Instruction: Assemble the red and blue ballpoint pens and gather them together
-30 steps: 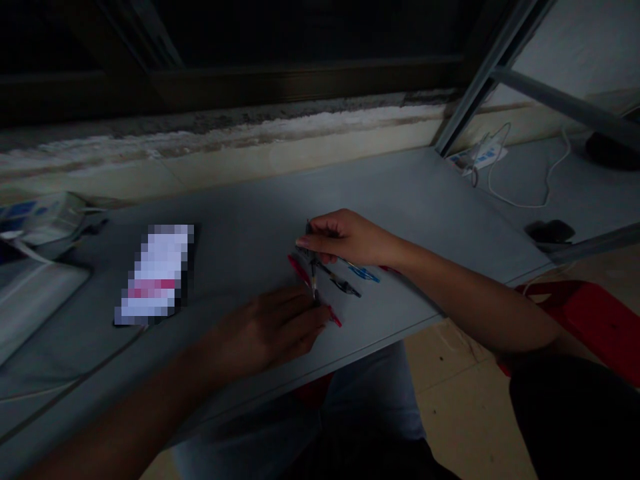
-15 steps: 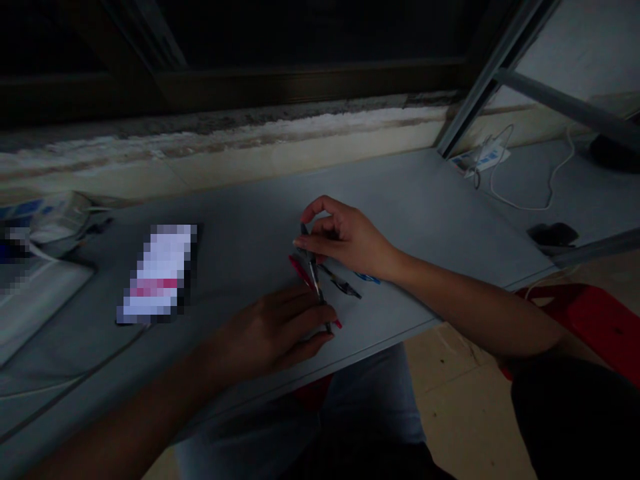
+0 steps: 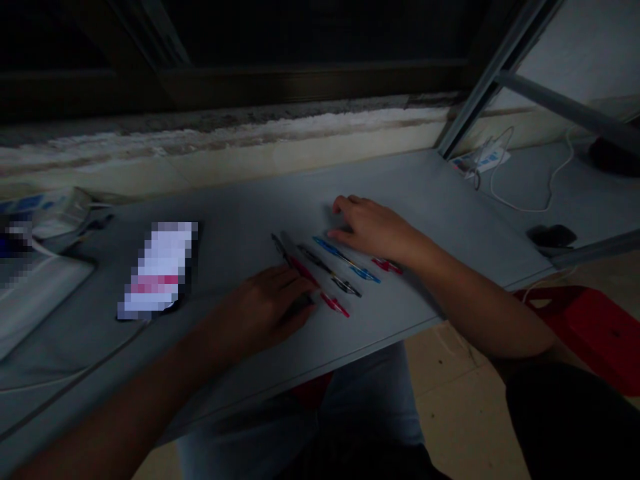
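Curling the nearer left hand (image 3: 270, 301) over a slim black plastic pen (image 3: 279, 247) lying 11-to-5, can't tell if pinching tbh, while hovering the empty right hand (image 3: 375, 227), half-spread, toward 2 o'clock.

One camera, worn on the person's head, is providing the view. It is looking from above the lap, facing forward and steeply down across the counter (image 3: 240, 213). The left hand (image 3: 273, 300) and right hand (image 3: 373, 227) are lying near the middle of the picture, the pens (image 3: 333, 250) between them, close enough for single pens to be showing clearly. The person's legs (image 3: 373, 393) and the floor (image 3: 450, 400) are filling the bottom; a dark window (image 3: 310, 40) is occupying the top. The counter's back edge is running slightly upward toward the right.
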Demonstrator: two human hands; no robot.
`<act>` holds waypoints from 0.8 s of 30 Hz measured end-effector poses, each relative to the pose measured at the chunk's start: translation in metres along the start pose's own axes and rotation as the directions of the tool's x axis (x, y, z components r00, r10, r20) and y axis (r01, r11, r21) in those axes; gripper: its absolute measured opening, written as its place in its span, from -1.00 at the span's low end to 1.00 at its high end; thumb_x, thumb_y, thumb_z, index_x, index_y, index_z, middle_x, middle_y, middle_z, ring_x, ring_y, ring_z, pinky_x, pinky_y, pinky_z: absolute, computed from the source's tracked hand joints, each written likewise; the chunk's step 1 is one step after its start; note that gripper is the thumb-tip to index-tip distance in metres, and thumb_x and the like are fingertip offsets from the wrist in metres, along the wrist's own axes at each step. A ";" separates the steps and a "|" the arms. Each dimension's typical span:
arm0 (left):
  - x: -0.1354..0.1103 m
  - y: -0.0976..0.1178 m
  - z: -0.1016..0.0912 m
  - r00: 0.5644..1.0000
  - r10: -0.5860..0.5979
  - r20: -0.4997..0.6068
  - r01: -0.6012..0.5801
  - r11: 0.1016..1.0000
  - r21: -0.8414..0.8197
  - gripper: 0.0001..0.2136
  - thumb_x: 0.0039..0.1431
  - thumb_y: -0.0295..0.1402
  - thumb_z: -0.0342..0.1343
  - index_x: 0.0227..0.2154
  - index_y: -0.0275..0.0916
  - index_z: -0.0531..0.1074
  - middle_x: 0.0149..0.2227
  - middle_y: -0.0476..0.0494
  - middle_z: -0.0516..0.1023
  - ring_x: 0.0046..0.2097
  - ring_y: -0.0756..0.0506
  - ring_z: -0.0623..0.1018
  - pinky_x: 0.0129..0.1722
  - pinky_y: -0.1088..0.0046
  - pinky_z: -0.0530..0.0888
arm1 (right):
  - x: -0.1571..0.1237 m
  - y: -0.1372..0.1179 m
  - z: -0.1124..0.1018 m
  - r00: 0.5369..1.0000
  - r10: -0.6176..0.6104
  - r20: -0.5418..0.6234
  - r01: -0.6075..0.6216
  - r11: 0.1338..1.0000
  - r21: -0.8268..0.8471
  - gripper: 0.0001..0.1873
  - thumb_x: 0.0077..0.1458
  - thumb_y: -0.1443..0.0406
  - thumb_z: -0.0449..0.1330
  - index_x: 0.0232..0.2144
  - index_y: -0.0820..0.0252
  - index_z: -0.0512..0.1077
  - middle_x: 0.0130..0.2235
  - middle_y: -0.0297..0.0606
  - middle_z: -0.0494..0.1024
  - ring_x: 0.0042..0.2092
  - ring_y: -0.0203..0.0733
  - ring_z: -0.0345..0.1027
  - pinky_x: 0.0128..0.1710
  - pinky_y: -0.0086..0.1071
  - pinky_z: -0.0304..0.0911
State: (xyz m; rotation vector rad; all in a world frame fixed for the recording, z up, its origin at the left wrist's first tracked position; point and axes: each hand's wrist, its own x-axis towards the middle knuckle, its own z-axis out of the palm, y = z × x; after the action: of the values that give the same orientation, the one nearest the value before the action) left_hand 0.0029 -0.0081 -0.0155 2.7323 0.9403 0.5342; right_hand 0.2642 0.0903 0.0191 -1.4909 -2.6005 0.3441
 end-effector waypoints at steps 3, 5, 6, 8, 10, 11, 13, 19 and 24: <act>0.002 -0.001 0.001 1.000 0.016 -0.001 -0.016 1.000 -0.007 -0.90 0.52 -0.33 0.19 -0.07 -0.20 0.59 -0.10 -0.18 0.72 -0.10 -0.20 0.70 -0.04 0.24 0.65 | -0.001 -0.003 -0.002 0.994 -0.012 0.106 0.016 0.999 -0.038 -0.57 0.46 0.18 0.23 0.20 0.38 0.48 0.19 0.24 0.61 0.09 0.20 0.54 -0.02 -0.14 0.31; 0.002 -0.002 0.003 1.000 0.004 -0.006 -0.004 1.000 -0.007 -0.89 0.53 -0.32 0.18 -0.08 -0.18 0.59 -0.11 -0.16 0.70 -0.08 -0.20 0.69 -0.02 0.23 0.65 | -0.001 -0.005 0.000 0.987 -0.078 0.140 0.075 0.997 0.024 -0.61 0.47 0.18 0.21 0.18 0.35 0.48 0.11 0.16 0.66 0.02 0.11 0.55 -0.05 -0.18 0.28; 0.002 -0.003 0.003 1.000 -0.001 -0.011 0.001 1.000 -0.004 -0.89 0.53 -0.31 0.18 -0.07 -0.18 0.59 -0.10 -0.16 0.69 -0.07 -0.21 0.69 -0.01 0.22 0.65 | 0.000 -0.007 0.002 0.981 -0.121 0.150 0.111 0.991 0.076 -0.63 0.47 0.18 0.21 0.17 0.32 0.48 0.03 0.08 0.69 -0.03 0.06 0.55 -0.07 -0.20 0.26; 0.002 -0.005 0.004 1.000 -0.018 -0.024 0.018 1.000 0.011 -0.86 0.54 -0.26 0.18 -0.05 -0.18 0.57 -0.06 -0.19 0.69 -0.03 -0.23 0.68 0.02 0.18 0.65 | 0.000 -0.009 0.006 0.967 -0.199 0.156 0.172 0.970 0.173 -0.66 0.47 0.19 0.21 0.16 0.27 0.47 -0.13 -0.05 0.71 -0.11 0.00 0.53 -0.11 -0.23 0.22; 0.002 -0.005 0.005 0.998 -0.037 -0.044 0.038 0.999 0.027 -0.82 0.55 -0.22 0.18 -0.02 -0.21 0.56 -0.05 -0.23 0.67 -0.03 -0.24 0.68 0.01 0.16 0.65 | -0.001 -0.012 0.009 0.958 -0.243 0.150 0.205 0.951 0.232 -0.69 0.45 0.24 0.21 0.14 0.25 0.46 -0.21 -0.11 0.69 -0.15 -0.03 0.50 -0.14 -0.24 0.20; 0.002 -0.005 0.005 0.997 -0.048 -0.052 0.050 0.998 0.031 -0.81 0.56 -0.21 0.17 -0.01 -0.23 0.55 -0.06 -0.23 0.66 -0.04 -0.24 0.67 0.00 0.16 0.65 | -0.002 -0.012 0.009 0.955 -0.255 0.149 0.213 0.944 0.251 -0.71 0.43 0.27 0.21 0.13 0.25 0.46 -0.22 -0.11 0.68 -0.16 -0.03 0.49 -0.15 -0.25 0.19; 0.002 -0.004 0.005 0.995 -0.047 -0.086 0.051 0.998 0.040 -0.78 0.57 -0.20 0.17 0.02 -0.24 0.56 -0.06 -0.25 0.64 -0.04 -0.25 0.65 0.01 0.16 0.66 | -0.004 -0.012 0.006 0.945 -0.282 0.166 0.230 0.934 0.274 -0.73 0.40 0.30 0.20 0.10 0.25 0.46 -0.21 -0.12 0.67 -0.19 -0.06 0.47 -0.15 -0.26 0.19; 0.002 -0.005 0.011 0.997 0.024 -0.076 -0.019 0.997 0.071 -0.55 0.57 -0.10 0.18 0.34 -0.24 0.46 0.36 -0.48 0.50 0.37 -0.47 0.49 0.31 -0.19 0.54 | -0.011 -0.004 -0.017 0.916 -0.246 0.318 0.209 0.967 0.148 -0.75 0.31 0.30 0.31 0.01 0.21 0.46 -0.14 -0.10 0.65 -0.23 -0.12 0.42 -0.22 -0.30 0.17; 0.001 -0.007 0.017 0.999 0.024 0.042 -0.025 1.000 0.018 -0.33 0.59 -0.01 0.13 0.58 -0.17 0.17 0.56 -0.47 0.31 0.58 -0.50 0.27 0.45 -0.31 0.41 | -0.011 -0.007 -0.015 0.881 -0.294 0.370 0.207 0.944 0.258 -0.83 0.41 0.26 0.27 -0.03 0.23 0.43 -0.12 -0.06 0.67 -0.20 -0.12 0.46 -0.19 -0.30 0.24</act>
State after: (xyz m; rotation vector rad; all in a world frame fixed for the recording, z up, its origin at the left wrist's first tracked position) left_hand 0.0064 -0.0029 -0.0325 2.7635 0.9074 0.4725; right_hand 0.2675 0.0796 0.0355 -1.0833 -2.9030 0.9566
